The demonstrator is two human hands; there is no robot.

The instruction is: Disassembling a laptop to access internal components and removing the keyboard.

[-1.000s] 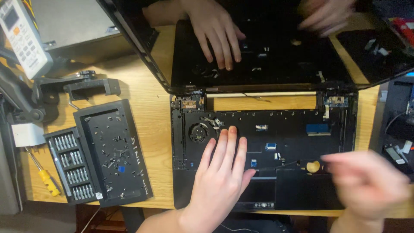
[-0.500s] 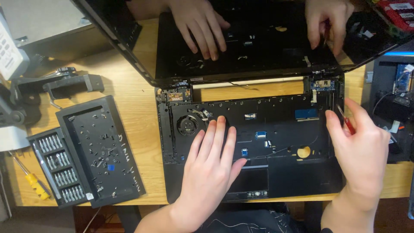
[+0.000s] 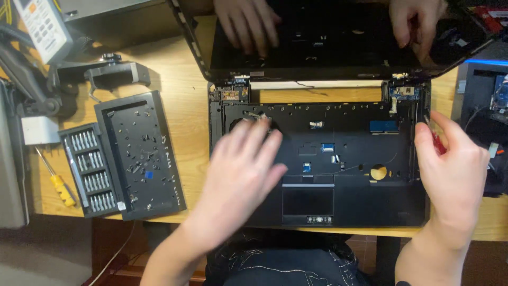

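At frame centre on the wooden bench (image 3: 180,106), the black opened laptop base (image 3: 338,175) lies under the flat, spread-fingered left hand (image 3: 241,169), which should press steadily while the right hand (image 3: 450,169), fingers pinching a red-handled tool (image 3: 437,142), works gently at the right edge.

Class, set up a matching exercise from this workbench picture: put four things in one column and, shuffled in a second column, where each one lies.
Things:
1. yellow-handled screwdriver
2. black tray of loose screws
3. left hand
4. right hand

Places:
A. at the right edge of the black opened laptop base
B. on the wooden table, far left
C. over the base's left half
D. beside the case of screwdriver bits

Pairs: 1-B, 2-D, 3-C, 4-A
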